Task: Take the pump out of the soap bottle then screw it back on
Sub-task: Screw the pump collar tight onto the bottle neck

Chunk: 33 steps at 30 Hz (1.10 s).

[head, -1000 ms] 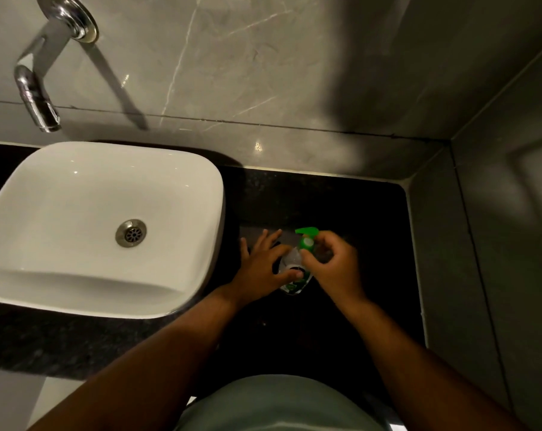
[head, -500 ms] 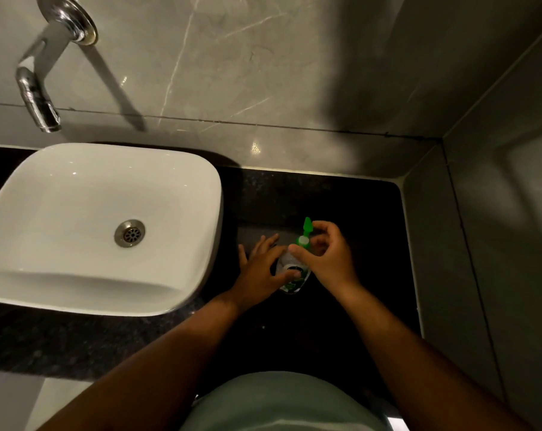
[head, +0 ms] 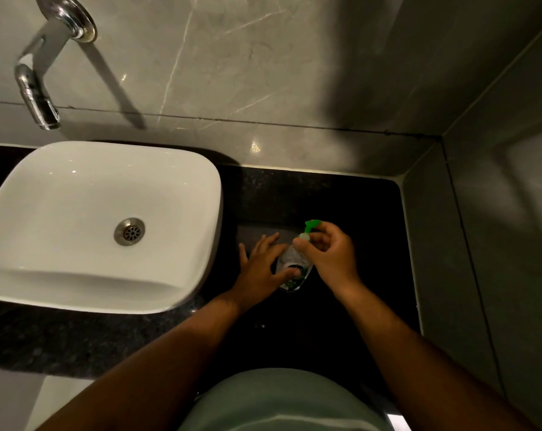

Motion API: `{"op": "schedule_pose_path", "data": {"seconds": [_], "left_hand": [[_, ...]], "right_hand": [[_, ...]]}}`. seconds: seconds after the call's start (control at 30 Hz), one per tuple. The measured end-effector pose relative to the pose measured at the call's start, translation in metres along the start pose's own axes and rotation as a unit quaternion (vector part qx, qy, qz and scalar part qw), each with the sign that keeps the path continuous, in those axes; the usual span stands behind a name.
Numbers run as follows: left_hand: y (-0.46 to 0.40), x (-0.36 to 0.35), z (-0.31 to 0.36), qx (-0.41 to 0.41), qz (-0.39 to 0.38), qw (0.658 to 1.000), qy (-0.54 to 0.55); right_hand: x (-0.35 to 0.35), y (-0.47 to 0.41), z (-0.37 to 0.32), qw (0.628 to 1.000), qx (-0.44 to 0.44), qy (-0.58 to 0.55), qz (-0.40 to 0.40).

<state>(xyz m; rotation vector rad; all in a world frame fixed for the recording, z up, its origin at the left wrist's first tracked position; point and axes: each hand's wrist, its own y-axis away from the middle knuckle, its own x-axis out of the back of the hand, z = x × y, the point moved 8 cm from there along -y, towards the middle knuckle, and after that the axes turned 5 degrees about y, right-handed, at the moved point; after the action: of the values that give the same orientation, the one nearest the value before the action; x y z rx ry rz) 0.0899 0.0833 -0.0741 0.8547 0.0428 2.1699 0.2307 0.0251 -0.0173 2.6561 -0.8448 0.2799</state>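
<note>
Green pump (head: 310, 227) pinched by right hand (head: 331, 256); left hand (head: 263, 269) clasps soap bottle (head: 293, 269)

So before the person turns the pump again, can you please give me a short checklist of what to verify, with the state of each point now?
1. Soap bottle stands upright on the dark counter: ok.
2. Left hand steadies the bottle body, thumb across its front: ok.
3. Right hand holds the green pump at the collar with its fingertips: ok.
4. Pump sits in line with the bottle neck: cannot tell, the fingers cover the joint.
5. Thread loose or tight: cannot tell.
6. White basin is apart from the bottle, with room for the hands: ok.
</note>
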Motion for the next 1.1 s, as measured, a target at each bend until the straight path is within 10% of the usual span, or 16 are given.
{"op": "schedule_pose_path", "data": {"seconds": [1.1], "left_hand": [[0.004, 0.002, -0.002, -0.003, 0.017, 1.0, 0.006]], "right_hand": [[-0.013, -0.001, 0.013, 0.993, -0.001, 0.055, -0.105]]}}
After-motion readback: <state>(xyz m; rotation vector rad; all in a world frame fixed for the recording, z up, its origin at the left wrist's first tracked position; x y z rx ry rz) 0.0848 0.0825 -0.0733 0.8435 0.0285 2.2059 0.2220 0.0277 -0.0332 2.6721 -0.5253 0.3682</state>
